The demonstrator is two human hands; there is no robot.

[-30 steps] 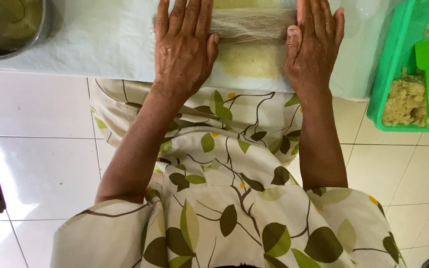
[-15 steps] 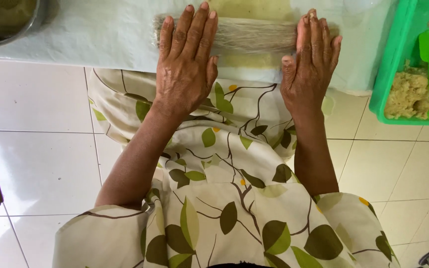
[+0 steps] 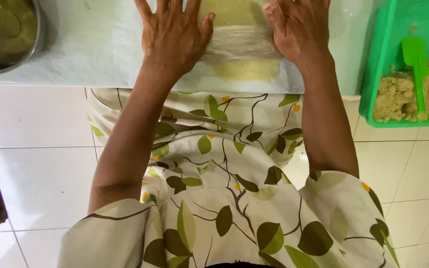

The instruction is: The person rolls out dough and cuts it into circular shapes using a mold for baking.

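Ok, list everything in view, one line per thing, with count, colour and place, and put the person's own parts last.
rolling pin: one, pale and translucent, lying across the dough between the two hands
dough sheet: one, pale yellow, flat on the cloth under the rolling pin
cloth: one, whitish, spread over the work surface at the top
metal bowl: one, silvery, top left on the cloth
tub: one, green, top right, holding crumbly beige filling
scoop: one, green, lying in the tub
floor tiles: white, below the work surface
dress: one, cream with green leaves, over the lap
left hand: flat on the left end of the rolling pin
right hand: flat on the right end
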